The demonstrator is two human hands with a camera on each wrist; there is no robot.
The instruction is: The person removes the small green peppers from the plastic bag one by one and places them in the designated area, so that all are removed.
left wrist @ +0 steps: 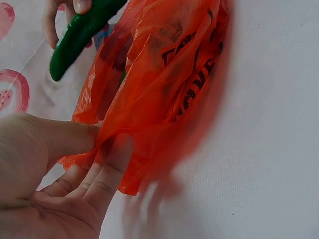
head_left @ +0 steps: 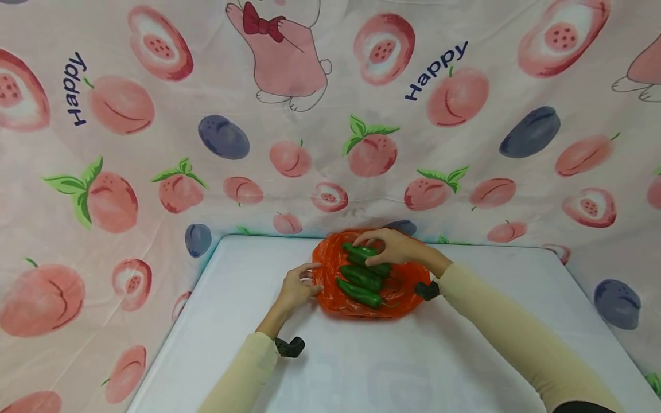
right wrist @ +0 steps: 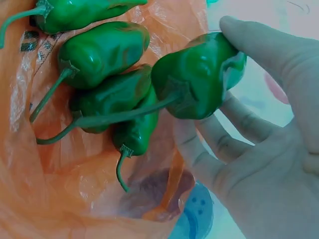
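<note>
An orange-red plastic bag [head_left: 330,304] lies on the table, its mouth spread wide. Several green peppers [head_left: 361,277] with long stems rest side by side on it. My left hand [head_left: 296,287] pinches the bag's left edge between thumb and fingers; the left wrist view shows the thin plastic [left wrist: 144,99] there, with dark printing. Over the far part of the bag, my right hand [head_left: 393,246] holds one green pepper [right wrist: 199,74] between thumb and fingers. That pepper is raised above the others, its stem pointing away from the palm in the right wrist view.
The white table [head_left: 361,367] reaches toward me and to both sides of the bag. Behind it hangs a cloth [head_left: 320,126] printed with peaches, close to the bag's far edge. Each wrist carries a small black camera [head_left: 290,347].
</note>
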